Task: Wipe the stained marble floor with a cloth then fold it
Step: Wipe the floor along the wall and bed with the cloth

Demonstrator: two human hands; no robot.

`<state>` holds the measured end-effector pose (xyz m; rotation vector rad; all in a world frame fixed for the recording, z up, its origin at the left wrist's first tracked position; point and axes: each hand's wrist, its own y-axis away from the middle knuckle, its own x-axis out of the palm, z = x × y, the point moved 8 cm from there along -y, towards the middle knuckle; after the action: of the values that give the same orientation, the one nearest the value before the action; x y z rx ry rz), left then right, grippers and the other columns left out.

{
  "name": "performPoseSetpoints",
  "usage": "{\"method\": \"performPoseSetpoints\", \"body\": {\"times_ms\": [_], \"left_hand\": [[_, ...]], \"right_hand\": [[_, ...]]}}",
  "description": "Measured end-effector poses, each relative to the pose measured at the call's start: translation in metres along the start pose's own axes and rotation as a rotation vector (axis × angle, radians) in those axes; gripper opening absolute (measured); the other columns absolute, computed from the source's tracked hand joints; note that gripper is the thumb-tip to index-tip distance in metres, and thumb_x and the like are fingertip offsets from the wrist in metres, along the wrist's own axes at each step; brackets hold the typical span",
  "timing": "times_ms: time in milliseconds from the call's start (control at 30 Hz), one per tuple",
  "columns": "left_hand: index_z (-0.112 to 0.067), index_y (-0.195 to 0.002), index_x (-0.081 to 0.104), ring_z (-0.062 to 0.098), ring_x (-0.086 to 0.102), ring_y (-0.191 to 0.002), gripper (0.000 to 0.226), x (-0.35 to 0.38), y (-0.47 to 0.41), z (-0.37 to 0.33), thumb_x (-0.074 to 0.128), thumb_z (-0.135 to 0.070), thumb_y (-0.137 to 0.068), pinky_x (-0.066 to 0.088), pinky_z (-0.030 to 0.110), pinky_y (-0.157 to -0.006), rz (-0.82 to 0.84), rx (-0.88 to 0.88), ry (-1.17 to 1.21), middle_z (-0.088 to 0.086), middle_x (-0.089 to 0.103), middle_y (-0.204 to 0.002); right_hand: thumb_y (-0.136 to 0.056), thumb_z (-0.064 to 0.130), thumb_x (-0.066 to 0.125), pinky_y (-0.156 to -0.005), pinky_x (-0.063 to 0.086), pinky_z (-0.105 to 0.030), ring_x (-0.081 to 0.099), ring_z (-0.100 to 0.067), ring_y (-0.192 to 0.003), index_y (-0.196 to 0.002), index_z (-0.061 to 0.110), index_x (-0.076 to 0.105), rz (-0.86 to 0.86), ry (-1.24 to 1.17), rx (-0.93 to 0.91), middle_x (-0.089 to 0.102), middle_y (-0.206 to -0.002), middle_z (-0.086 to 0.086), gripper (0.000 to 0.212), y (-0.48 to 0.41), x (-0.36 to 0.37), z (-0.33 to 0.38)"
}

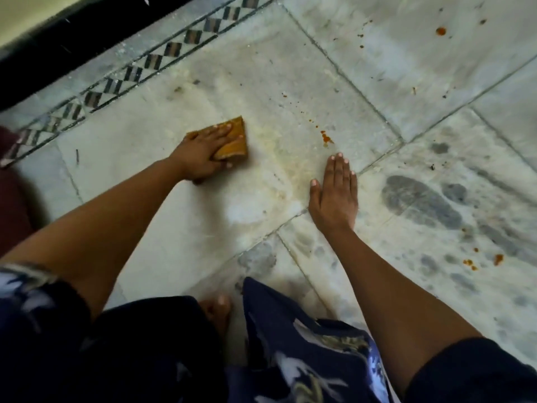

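Nearest: person's clothing, dark blue with pale print, at the near edge; a bare foot shows between its folds.
Right hand: right hand lies flat on the marble floor, palm down, fingers straight and pressed together, thumb a little apart; it holds nothing.
Left hand: left hand, farther and to the left, presses down on the cloth, fingers spread over its top, thumb at its near edge.
Cloth: orange-brown, folded into a small thick pad, flat on the pale tile, well apart from the right hand.
Smear: a yellowish film on the tile between the two hands.
Orange stain: orange drops just beyond the right fingertips, smaller specks going far from them.
Right side: grey footprint-like mark, and more orange spots near the right edge.
Far right: one orange spot.
Far left: checkered border strip, then a black skirting.
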<state>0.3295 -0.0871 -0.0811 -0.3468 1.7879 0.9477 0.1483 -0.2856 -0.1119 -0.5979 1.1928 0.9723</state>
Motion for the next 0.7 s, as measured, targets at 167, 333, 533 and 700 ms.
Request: {"method": "performPoseSetpoints", "body": {"times_ms": [167, 333, 533, 700], "left_hand": [[-0.027, -0.143, 0.035, 0.042, 0.054, -0.110, 0.056, -0.051, -0.038, -0.010, 0.059, -0.025, -0.091, 0.040, 0.031, -0.075, -0.032, -0.125, 0.555, 0.008, 0.056, -0.113], [-0.026, -0.145, 0.029, 0.038, 0.047, -0.120, 0.060, -0.096, -0.064, 0.025, 0.057, -0.024, -0.092, 0.041, 0.041, -0.095, -0.197, -0.170, 0.482, 0.015, 0.048, -0.136], [-0.030, -0.148, 0.020, 0.034, 0.017, -0.142, 0.072, -0.051, -0.088, 0.046, 0.052, -0.052, -0.088, 0.012, 0.048, -0.115, -0.250, -0.277, 0.307, 0.008, 0.019, -0.157], [-0.028, -0.150, 0.011, 0.020, -0.002, -0.146, 0.084, -0.041, -0.110, 0.060, 0.019, -0.076, -0.082, -0.008, 0.049, -0.113, -0.306, -0.376, 0.395, 0.000, 0.007, -0.159]], "right_hand": [[-0.096, 0.040, 0.015, -0.117, -0.006, -0.034, 0.002, -0.022, -0.146, -0.149, 0.004, 0.005, -0.059, 0.048, 0.028, 0.006, -0.158, -0.012, 0.064, -0.028, -0.016, -0.008], [-0.099, 0.039, 0.020, -0.118, -0.007, -0.035, -0.004, -0.021, -0.146, -0.149, 0.005, 0.000, -0.033, 0.055, 0.108, 0.000, -0.159, -0.011, 0.063, -0.056, -0.016, -0.021], [-0.097, 0.042, 0.015, -0.119, -0.004, -0.035, -0.002, -0.020, -0.146, -0.149, 0.008, 0.001, -0.031, 0.092, 0.161, 0.001, -0.159, -0.008, 0.064, -0.066, -0.004, -0.026], [-0.094, 0.044, 0.015, -0.119, -0.002, -0.036, 0.001, -0.020, -0.146, -0.149, 0.008, 0.006, -0.057, 0.067, 0.159, 0.004, -0.159, -0.009, 0.066, -0.066, -0.007, -0.025]]}}
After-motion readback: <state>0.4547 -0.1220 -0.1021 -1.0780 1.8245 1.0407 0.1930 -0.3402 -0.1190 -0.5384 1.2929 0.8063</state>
